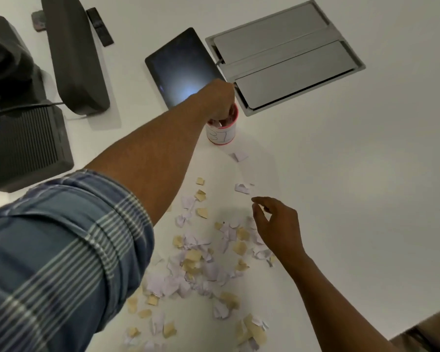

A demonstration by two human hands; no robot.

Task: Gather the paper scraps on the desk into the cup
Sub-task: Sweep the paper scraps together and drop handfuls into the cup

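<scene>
A white cup (pixel 222 133) with a pink rim and base stands on the white desk (pixel 341 174). My left hand (pixel 219 99) reaches over its mouth, fingertips pointing down into the cup; whether they hold scraps I cannot tell. Pale lilac and tan paper scraps (pixel 203 265) lie scattered nearer to me. Two lilac scraps (pixel 239 156) (pixel 242 188) lie apart, between the pile and the cup. My right hand (pixel 277 227) hovers at the pile's right edge, fingers apart and curled, holding nothing.
A dark tablet (pixel 183 68) lies just behind the cup. A grey metal cable hatch (pixel 285 55) is set into the desk at the back right. Dark devices (pixel 23 146) (pixel 74 54) stand at the left. The desk's near right edge (pixel 391 336) is close.
</scene>
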